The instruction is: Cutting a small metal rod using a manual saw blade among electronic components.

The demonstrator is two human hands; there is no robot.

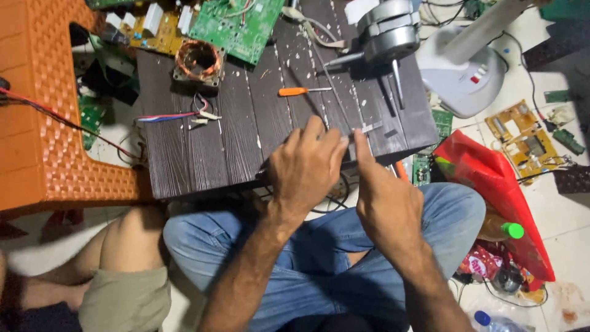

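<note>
my left hand (305, 169) and right hand (382, 198) are close together at the near edge of the dark table (203, 154), fingertips almost meeting. between them i've got a small thin metal strip (367, 129), greyish. the left fingers curl round its near end, and the right index finger points up along it. both hands look pinched on it, tho the actual contact is partly hidden behind the fingers, so can't swear the right hand is gripping vs just steadying.

handling, imo: the strip looks light, stiff and narrow, prob smooth metal, so slippery between bare fingertips and easy to drop. i'd hold it by the flat faces near one end w/ thumb and forefinger, not by the edges, which could be sharp.

further out on the table: an orange-handled screwdriver (294, 91), a copper-wound coil (198, 60) w/ loose red/blue wires (166, 117) just beside it, a green circuit board (236, 27) at the far edge, and a grey fan motor (384, 31) w/ its shaft sticking out. an orange plastic stool (43, 110) stands to the left. on the floor to the right are a red bag (491, 178) and a white fan base (461, 74). another person's bare knee (126, 240) is at lower left.
</note>
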